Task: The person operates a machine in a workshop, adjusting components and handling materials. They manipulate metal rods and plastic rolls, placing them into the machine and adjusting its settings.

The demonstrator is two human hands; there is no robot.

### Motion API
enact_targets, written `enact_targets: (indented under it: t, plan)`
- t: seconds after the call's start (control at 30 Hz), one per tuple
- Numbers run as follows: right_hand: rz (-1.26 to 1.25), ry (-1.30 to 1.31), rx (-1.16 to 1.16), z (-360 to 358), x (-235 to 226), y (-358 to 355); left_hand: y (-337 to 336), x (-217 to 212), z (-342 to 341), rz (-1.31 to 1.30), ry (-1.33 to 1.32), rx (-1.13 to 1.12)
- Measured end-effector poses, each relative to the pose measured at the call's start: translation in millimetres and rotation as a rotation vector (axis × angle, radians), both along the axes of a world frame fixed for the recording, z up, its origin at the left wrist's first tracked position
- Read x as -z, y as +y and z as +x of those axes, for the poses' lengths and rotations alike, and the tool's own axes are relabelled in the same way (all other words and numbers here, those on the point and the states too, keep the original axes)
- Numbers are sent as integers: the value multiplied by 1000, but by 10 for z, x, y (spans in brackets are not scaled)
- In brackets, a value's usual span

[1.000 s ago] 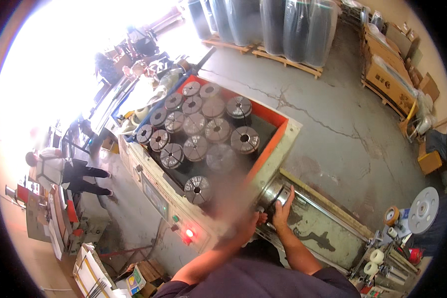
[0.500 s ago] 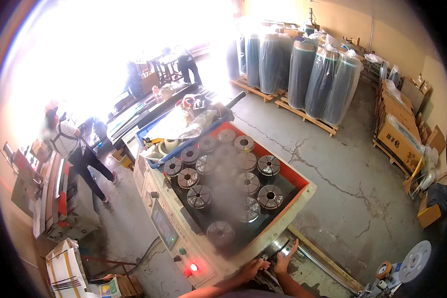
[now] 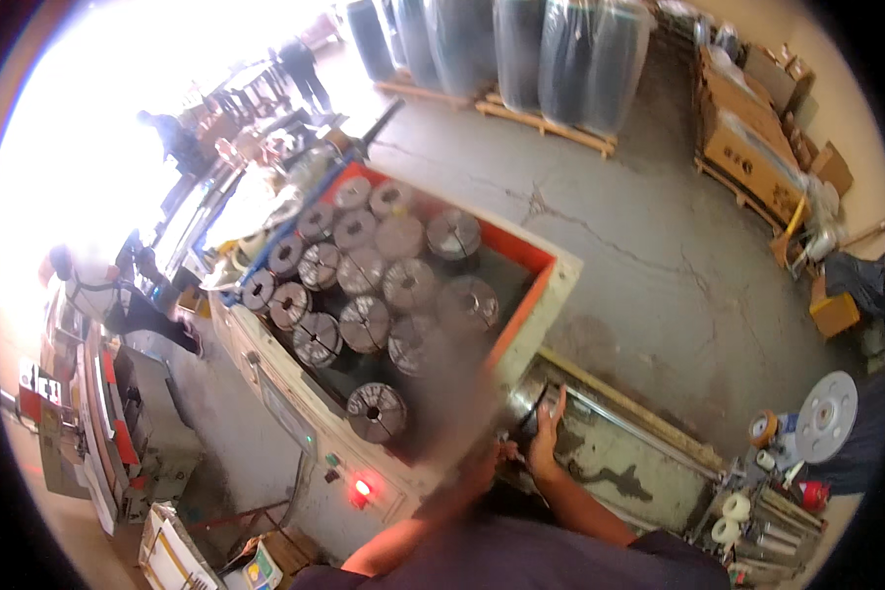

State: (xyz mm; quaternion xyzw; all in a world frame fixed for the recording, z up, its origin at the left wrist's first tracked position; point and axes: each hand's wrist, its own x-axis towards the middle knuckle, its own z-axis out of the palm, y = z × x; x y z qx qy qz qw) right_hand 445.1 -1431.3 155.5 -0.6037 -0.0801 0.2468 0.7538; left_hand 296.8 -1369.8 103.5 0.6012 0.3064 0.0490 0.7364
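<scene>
At the near end of the machine (image 3: 551,305), my right hand (image 3: 544,444) is closed around the side of a shiny metal cylinder (image 3: 527,401), its fingers pointing up along it. My left hand (image 3: 482,466) is close by on its left, low against the machine's near edge. Its fingers are smeared and partly hidden, so what they hold does not show. On top of the machine, several round slotted metal collets (image 3: 376,413) stand in a red-walled tray (image 3: 527,334). A dark blur covers the tray's near corner.
Metal rails (image 3: 649,425) run rightward from the cylinder. A grey reel (image 3: 826,417) and small tools lie at lower right. A red lamp (image 3: 363,488) glows on the control panel. Wrapped rolls (image 3: 592,69) stand on pallets beyond; a person (image 3: 98,285) is at far left.
The view has swung so that the machine sits further left and higher. My hands remain at the metal cylinder, with my forearms showing more. The person at left appears bent lower.
</scene>
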Motion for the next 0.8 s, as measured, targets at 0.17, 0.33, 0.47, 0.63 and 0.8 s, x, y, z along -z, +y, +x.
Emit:
enact_targets:
  t: [0.17, 0.33, 0.47, 0.63, 0.8]
  plan:
    - [4, 184, 25, 46, -204, 95, -19, -8, -199, 135, 76, 14]
    - [-38, 966, 24, 419, -820, 300, -47, 35, -312, 242, 108, 85]
    - [-141, 936, -70, 474, -543, 62, -65, 264, -217, 422, 92, 109]
    - [-474, -857, -383, 379, -143, -472, 73, -206, 55, 246, 290, 131]
    - [-430, -384, -386, 484, -91, -376, 72, -41, 20, 75, 171, -33]
